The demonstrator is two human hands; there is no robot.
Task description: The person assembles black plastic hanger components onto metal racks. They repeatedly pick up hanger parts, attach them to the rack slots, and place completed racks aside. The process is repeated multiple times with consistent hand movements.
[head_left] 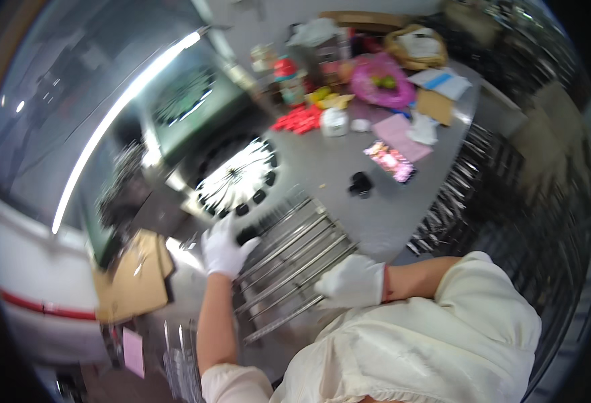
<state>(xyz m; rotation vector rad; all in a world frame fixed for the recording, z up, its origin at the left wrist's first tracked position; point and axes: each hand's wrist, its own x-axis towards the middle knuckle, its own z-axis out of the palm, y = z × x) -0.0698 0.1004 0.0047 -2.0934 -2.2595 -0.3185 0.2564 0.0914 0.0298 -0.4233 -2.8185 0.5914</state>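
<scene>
Several parallel metal bars form a rack (295, 252) lying on the steel table in front of me. My left hand (225, 248), in a white glove, reaches past the rack's left side with fingers stretched and thumb apart; nothing shows in it. Just beyond it is a bright round arrangement of thin spokes (235, 176) with dark blocks around its rim. My right hand (352, 282), also gloved in white, is closed at the rack's right end, its fingers curled against the bars. Blur hides the fingertips' exact hold.
On the steel table (322, 164) lie a lit phone (390, 161), a small black object (360, 184), red pieces (297, 119) and a pink bag (382, 80). Cardboard (134, 279) stands at left. Dark metal parts (466, 188) are stacked beyond the right edge.
</scene>
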